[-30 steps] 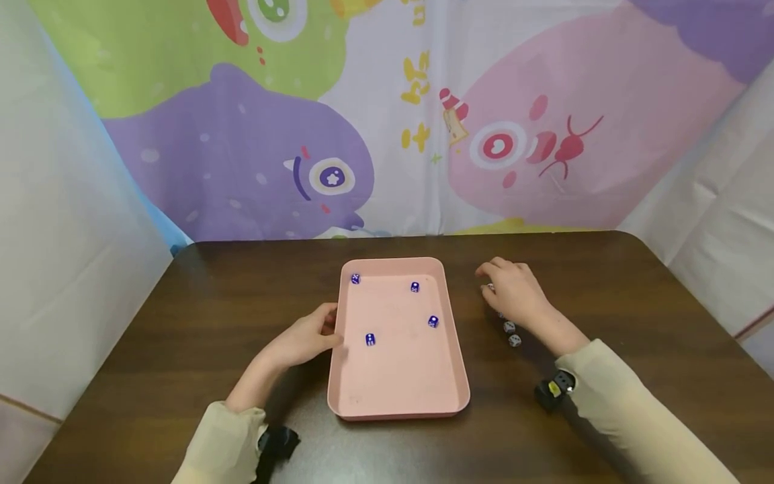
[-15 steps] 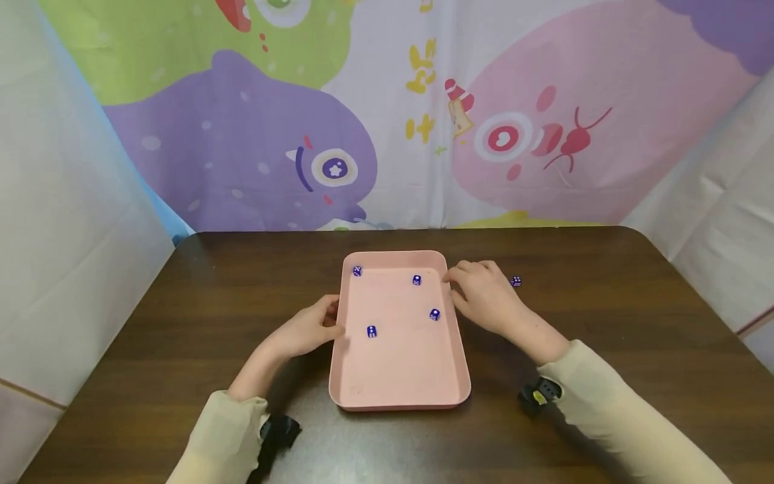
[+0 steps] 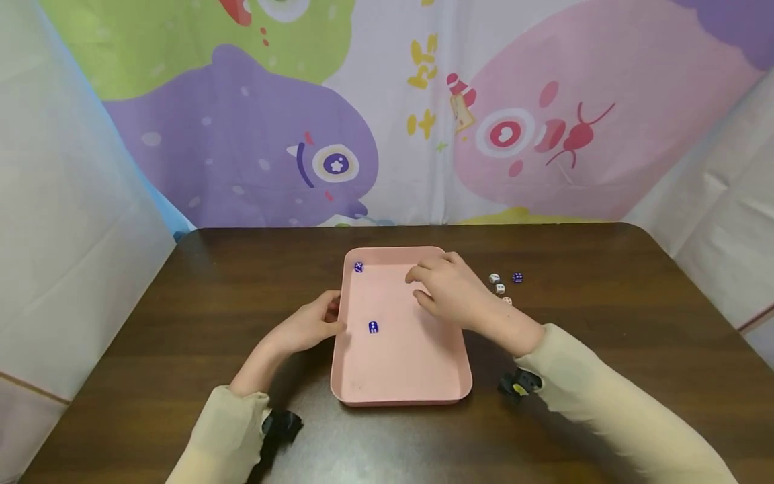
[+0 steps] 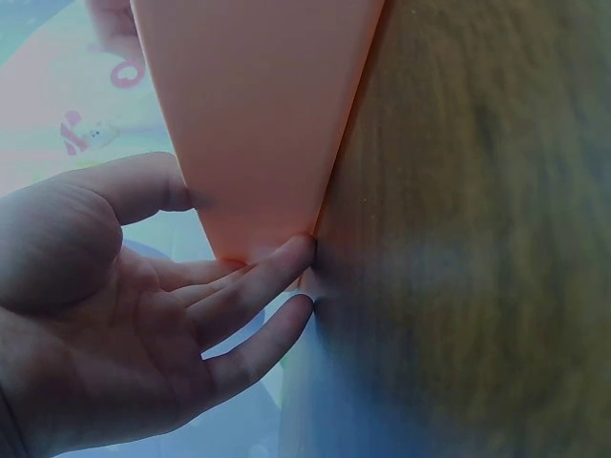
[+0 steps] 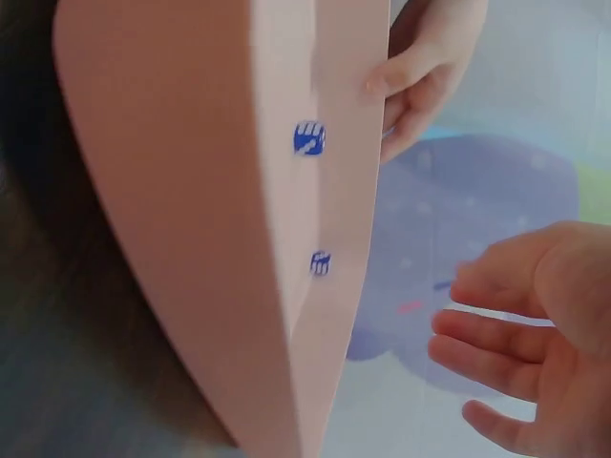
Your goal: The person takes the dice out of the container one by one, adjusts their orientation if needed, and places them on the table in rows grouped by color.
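Observation:
A shallow pink tray (image 3: 393,376) lies on the brown table, and my left hand (image 3: 308,326) holds its left side. The thumb hooks over the rim while the fingers rest against the outer wall, as the left wrist view shows. Over the tray's right side hovers my right hand (image 3: 456,289), fingers slightly bent and apart, with nothing between them in the right wrist view. Inside the tray sit a blue die (image 3: 359,267) at the back left corner and another blue die (image 3: 373,327) left of the middle. The right hand hides the tray's back right part.
Right of the tray, white dice (image 3: 500,288) lie in a short row, partly hidden by the right forearm. Beside them is a blue die (image 3: 517,277). A cartoon-print curtain (image 3: 411,188) hangs behind the table (image 3: 254,262).
My right hand has moved left from the dice on the table to above the tray, uncovering some of those dice and covering two blue dice in the tray. The left hand stays put.

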{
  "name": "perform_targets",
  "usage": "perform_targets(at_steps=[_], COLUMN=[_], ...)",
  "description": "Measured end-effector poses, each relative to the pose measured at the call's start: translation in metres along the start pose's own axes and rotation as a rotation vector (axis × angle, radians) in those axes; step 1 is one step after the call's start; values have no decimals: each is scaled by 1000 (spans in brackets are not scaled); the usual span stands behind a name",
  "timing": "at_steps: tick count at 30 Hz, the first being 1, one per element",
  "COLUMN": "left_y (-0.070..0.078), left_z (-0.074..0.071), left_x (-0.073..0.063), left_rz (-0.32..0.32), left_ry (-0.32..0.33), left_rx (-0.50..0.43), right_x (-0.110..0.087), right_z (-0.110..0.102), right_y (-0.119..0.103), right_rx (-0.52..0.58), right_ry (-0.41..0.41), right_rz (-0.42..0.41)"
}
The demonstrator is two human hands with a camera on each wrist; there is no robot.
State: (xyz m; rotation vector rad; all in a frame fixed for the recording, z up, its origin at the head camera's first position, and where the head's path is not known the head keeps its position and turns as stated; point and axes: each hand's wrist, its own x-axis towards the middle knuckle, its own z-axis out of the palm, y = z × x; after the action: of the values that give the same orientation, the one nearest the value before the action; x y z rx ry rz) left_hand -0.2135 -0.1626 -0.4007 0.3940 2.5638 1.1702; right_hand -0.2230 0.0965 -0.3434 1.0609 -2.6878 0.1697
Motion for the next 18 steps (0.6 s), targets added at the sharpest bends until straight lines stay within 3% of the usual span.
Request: perform_targets(at_steps=[7,18], left_y=[2,2], left_z=[0,-1], left_x=[-1,-1], left_rz=[-1,27], left_ry=[-4,-9], left_rx=[-4,-17], right_x=[7,15], right_z=[8,24], right_y=[-14,-30], right_rx=[11,31], right_ry=[-174,-353], right_rz=[-140,-316])
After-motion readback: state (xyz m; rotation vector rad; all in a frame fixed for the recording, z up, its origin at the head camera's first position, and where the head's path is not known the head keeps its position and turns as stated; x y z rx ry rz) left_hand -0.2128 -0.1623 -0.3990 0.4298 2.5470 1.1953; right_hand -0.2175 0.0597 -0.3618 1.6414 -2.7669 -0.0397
